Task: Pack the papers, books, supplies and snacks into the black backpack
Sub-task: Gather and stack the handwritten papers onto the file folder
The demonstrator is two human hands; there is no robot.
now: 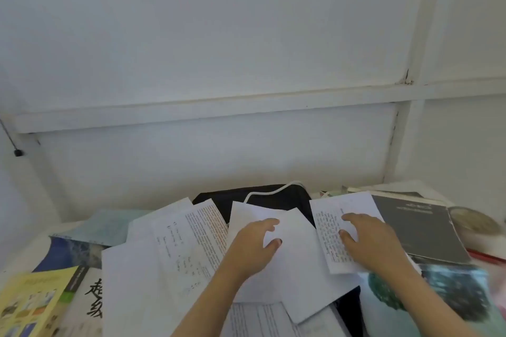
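Resting on loose papers (191, 241) over the black backpack (273, 197): left hand (254, 245), fingers spread, on a blank sheet (298, 257); right hand (368, 241) flat on a printed sheet (325, 227), grey book (419, 227) beside.

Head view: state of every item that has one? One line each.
Black fabric backpack: lying flat, mostly buried under papers; zip not visible.
Blank white sheet: loose, under left hand.
Printed white sheet: loose, under right hand.
Both hands: fingers spread, resting on paper.
Grey softcover book: closed, flat.
Yellow booklet: closed, flat.
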